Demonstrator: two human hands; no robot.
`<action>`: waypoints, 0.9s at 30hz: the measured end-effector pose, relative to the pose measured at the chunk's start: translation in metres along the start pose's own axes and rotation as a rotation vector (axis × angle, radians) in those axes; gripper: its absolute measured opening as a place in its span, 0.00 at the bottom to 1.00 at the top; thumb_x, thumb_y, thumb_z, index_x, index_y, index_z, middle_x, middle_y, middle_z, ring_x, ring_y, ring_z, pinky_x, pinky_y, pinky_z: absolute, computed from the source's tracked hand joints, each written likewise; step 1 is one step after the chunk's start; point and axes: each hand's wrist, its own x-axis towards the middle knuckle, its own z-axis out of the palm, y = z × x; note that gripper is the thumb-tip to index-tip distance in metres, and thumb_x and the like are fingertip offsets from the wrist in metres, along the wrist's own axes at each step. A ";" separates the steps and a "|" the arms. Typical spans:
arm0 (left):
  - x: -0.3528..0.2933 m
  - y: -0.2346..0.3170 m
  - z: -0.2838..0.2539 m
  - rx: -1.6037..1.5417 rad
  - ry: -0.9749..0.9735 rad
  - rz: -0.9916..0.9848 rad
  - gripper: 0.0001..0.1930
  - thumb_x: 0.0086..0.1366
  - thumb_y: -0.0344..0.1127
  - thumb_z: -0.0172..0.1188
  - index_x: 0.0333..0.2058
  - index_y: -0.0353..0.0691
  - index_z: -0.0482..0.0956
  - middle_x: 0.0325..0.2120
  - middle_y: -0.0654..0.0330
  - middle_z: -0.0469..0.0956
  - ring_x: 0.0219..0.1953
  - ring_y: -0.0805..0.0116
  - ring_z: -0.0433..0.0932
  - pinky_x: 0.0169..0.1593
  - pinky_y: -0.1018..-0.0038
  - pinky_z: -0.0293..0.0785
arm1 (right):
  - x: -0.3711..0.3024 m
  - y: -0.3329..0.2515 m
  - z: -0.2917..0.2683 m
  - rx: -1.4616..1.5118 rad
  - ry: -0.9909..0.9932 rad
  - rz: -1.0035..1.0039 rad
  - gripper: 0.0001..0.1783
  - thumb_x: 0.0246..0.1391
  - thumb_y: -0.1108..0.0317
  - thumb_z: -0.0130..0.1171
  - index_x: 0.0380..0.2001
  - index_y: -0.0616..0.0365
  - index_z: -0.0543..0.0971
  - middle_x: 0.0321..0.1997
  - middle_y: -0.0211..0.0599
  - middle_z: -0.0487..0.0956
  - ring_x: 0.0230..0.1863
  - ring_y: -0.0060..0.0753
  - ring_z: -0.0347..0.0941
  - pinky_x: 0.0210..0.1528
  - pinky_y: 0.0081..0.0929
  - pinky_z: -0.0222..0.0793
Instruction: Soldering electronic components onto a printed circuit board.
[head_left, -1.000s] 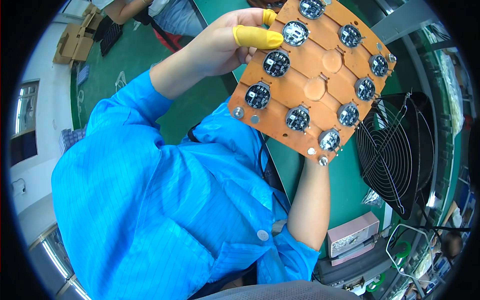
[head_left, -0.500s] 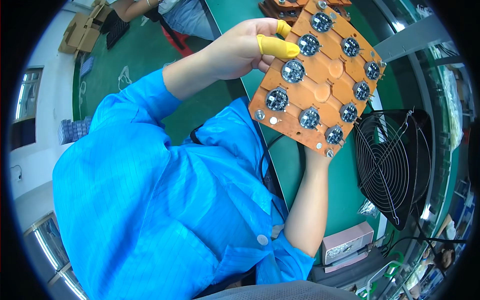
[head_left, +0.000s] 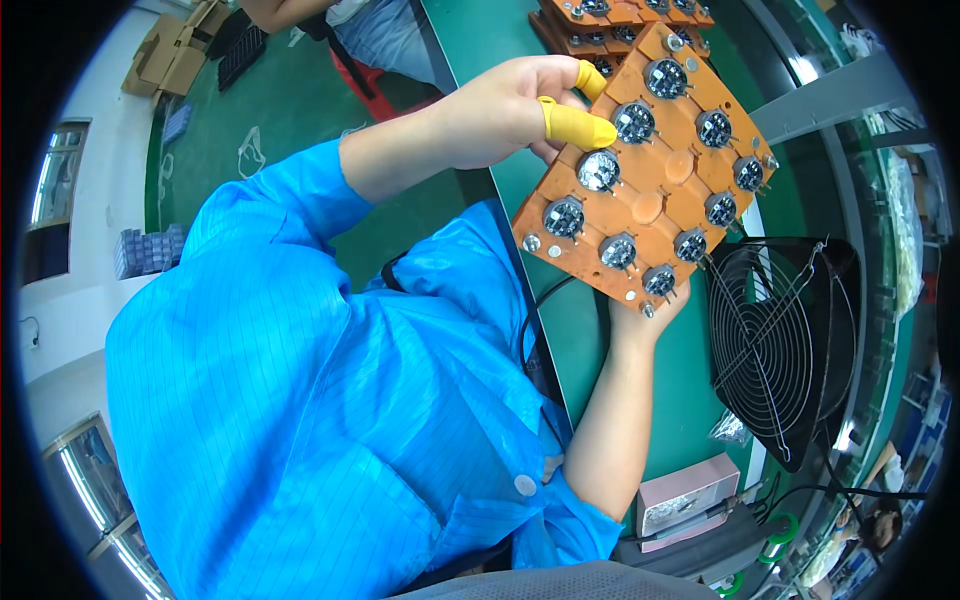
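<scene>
An orange fixture board (head_left: 690, 205) is held tilted over the green bench. Round dark parts with small shiny components, such as this round part (head_left: 634, 122), sit in recesses along its edges, and metal studs stand at its corners. My left hand (head_left: 530, 110) grips the upper left edge. Its thumb, in a yellow finger cot (head_left: 580, 125), presses on top beside a round part; a second cot covers another finger at the edge. My right hand (head_left: 665, 305) holds the board from beneath at its lower corner. The board hides its fingers.
More orange boards (head_left: 570, 40) are stacked at the bench's far end. A black fan with a wire guard (head_left: 765, 350) stands to the right. Nearer lies a pink-sided box (head_left: 688, 500) beside cables. Another person's arm (head_left: 285, 12) shows at the top left.
The board and both hands have shifted slightly down in the picture, the left hand also to the right. The board's tilt has changed a little. More of the stacked boards shows.
</scene>
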 end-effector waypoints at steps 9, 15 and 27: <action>0.000 -0.008 -0.002 0.033 -0.027 0.006 0.23 0.65 0.39 0.63 0.54 0.36 0.69 0.37 0.64 0.81 0.38 0.80 0.78 0.37 0.81 0.74 | 0.002 0.007 -0.006 0.114 -0.016 0.100 0.21 0.67 0.64 0.45 0.58 0.68 0.67 0.56 0.46 0.73 0.51 0.38 0.76 0.52 0.38 0.77; 0.000 -0.010 -0.007 0.069 -0.084 0.070 0.24 0.65 0.34 0.63 0.56 0.33 0.68 0.39 0.60 0.82 0.38 0.78 0.78 0.39 0.81 0.74 | -0.004 -0.009 0.000 0.235 -0.056 0.217 0.23 0.68 0.63 0.44 0.59 0.67 0.64 0.58 0.46 0.71 0.54 0.39 0.73 0.54 0.40 0.76; -0.004 -0.007 -0.004 -0.018 -0.158 0.102 0.23 0.66 0.30 0.61 0.56 0.31 0.66 0.46 0.50 0.80 0.47 0.69 0.79 0.52 0.73 0.76 | -0.001 0.001 -0.006 0.439 -0.020 0.342 0.29 0.68 0.51 0.43 0.62 0.61 0.61 0.60 0.45 0.69 0.58 0.43 0.70 0.60 0.45 0.70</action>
